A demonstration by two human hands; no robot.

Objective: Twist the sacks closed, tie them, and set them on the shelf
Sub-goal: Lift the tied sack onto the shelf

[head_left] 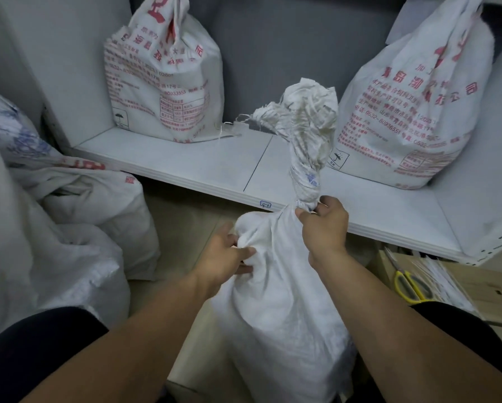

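Observation:
A white woven sack [281, 301] stands on the floor in front of me, its neck [306, 170] twisted tight and rising in a frayed bunch. My right hand [323, 221] grips the base of that twisted neck. My left hand [229, 257] pinches a fold of cloth on the sack's left shoulder. Behind it runs a low white shelf [203, 167]. Two tied sacks with red print stand on the shelf, one at the back left [165, 74] and one at the right [415, 106].
Several slumped white sacks [55, 228] lie in a pile on the floor at my left. Yellow-handled scissors [409, 283] rest beside a bundle of white ties [444, 280] at the lower right. The shelf's middle stretch shows bare board.

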